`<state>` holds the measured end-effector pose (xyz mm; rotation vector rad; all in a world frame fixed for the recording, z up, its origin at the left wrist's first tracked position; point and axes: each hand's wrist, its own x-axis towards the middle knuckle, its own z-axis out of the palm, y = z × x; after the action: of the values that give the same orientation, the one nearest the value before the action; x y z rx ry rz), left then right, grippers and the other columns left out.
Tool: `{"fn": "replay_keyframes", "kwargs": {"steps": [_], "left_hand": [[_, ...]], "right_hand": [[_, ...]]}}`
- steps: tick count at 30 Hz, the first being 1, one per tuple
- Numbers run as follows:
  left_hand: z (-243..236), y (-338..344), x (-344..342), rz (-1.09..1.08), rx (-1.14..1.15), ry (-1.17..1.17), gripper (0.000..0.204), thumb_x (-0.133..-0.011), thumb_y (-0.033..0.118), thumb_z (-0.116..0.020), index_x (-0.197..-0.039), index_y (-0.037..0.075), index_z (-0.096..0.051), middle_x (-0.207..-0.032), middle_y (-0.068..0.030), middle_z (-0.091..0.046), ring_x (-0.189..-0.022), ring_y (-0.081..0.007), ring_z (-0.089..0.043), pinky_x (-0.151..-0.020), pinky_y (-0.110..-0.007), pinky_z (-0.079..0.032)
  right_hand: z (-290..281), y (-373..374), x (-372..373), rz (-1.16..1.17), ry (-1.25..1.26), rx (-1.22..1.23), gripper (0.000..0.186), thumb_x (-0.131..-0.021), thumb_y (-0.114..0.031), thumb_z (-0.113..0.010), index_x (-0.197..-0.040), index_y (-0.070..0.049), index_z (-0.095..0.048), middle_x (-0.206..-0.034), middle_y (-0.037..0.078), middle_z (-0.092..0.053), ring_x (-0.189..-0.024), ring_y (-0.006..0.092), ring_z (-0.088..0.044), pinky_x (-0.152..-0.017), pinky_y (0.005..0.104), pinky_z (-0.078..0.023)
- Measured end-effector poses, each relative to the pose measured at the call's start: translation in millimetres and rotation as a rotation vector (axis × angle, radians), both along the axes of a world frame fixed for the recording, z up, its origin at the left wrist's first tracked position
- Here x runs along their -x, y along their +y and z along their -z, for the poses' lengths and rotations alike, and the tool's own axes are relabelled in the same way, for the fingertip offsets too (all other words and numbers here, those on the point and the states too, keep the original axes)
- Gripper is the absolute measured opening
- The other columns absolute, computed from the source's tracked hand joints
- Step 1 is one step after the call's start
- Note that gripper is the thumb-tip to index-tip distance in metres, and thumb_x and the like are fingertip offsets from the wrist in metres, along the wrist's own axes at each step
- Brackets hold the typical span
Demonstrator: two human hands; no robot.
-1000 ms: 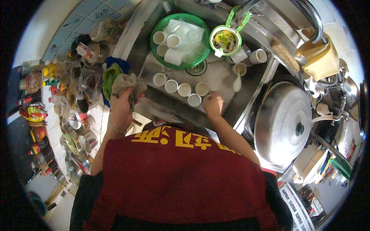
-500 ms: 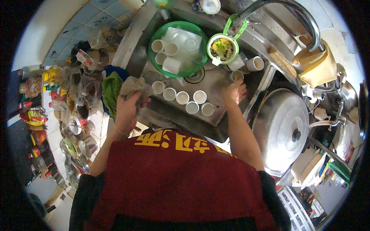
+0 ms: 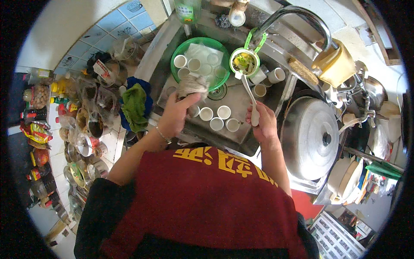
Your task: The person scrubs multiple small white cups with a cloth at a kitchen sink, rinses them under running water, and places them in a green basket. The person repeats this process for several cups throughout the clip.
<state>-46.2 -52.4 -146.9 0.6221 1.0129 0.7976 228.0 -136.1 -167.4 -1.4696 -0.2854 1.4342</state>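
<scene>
My left hand (image 3: 173,115) is closed on a bunched greyish striped cloth (image 3: 192,85) above the sink's left side. The cloth covers part of the green basin's (image 3: 227,47) near rim and the cups behind it. In my right hand (image 3: 264,123) is a long white spoon (image 3: 249,94), its broader end by my fingers and its thin end reaching up beside the strainer. Between my hands, several white cups (image 3: 216,124) stand mouth up on the sink floor. More cups (image 3: 194,64) sit in the basin's cloudy water.
A green-handled strainer (image 3: 244,61) with food scraps hangs under the curved faucet (image 3: 321,21). Cups (image 3: 277,75) stand at the sink's right wall. A large lidded pot (image 3: 308,138) is to the right. A green cloth (image 3: 135,105) lies left, beside jars and bags.
My left hand has moved right with the cloth, over the cups. My right hand has left the cup at the right and come down, and now holds the white spoon.
</scene>
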Motion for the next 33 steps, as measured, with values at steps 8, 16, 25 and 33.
{"fn": "replay_keyframes", "kwargs": {"steps": [8, 16, 25, 33], "left_hand": [[-64, -14, -42, 0.190, -0.036, -0.676, 0.059, -0.102, 0.056, -0.040, -0.136, 0.009, -0.048, -0.117, -0.0042, -0.064, -0.106, -0.0173, -0.060, -0.097, -0.037, -0.044], [-88, -27, -25, 0.276, -0.434, -0.221, 0.027, -0.094, 0.018, -0.068, -0.116, 0.004, -0.062, -0.096, -0.0037, -0.066, -0.078, -0.0099, -0.062, -0.064, -0.025, -0.052], [-133, -16, -27, 0.013, -0.484, -0.270, 0.029, -0.098, 0.029, -0.063, -0.113, 0.004, -0.060, -0.093, 0.0000, -0.062, -0.080, -0.0079, -0.058, -0.069, -0.025, -0.049], [-137, -21, -43, -0.013, -0.680, -0.093, 0.025, -0.099, 0.026, -0.061, -0.103, 0.002, -0.066, -0.089, -0.0003, -0.066, -0.077, -0.0067, -0.058, -0.068, -0.025, -0.048]], "right_hand": [[-90, -6, 75, -0.060, 0.446, -0.295, 0.031, -0.100, -0.021, -0.048, -0.121, 0.001, -0.054, -0.094, 0.010, -0.061, -0.067, 0.0158, -0.054, -0.053, 0.0254, -0.042], [-116, -7, 115, -0.233, -0.139, -0.343, 0.026, -0.104, -0.026, -0.049, -0.107, -0.003, -0.059, -0.076, 0.004, -0.061, -0.051, 0.0096, -0.050, -0.041, 0.0222, -0.037], [-151, -22, 131, -0.177, 0.179, -0.306, 0.026, -0.103, -0.027, -0.048, -0.107, -0.004, -0.059, -0.072, 0.005, -0.057, -0.053, 0.0104, -0.049, -0.040, 0.0214, -0.035], [-168, -12, 136, -0.081, -0.116, -0.288, 0.027, -0.104, -0.027, -0.045, -0.094, -0.005, -0.056, -0.068, 0.005, -0.054, -0.044, 0.0112, -0.045, -0.033, 0.0240, -0.031]]}}
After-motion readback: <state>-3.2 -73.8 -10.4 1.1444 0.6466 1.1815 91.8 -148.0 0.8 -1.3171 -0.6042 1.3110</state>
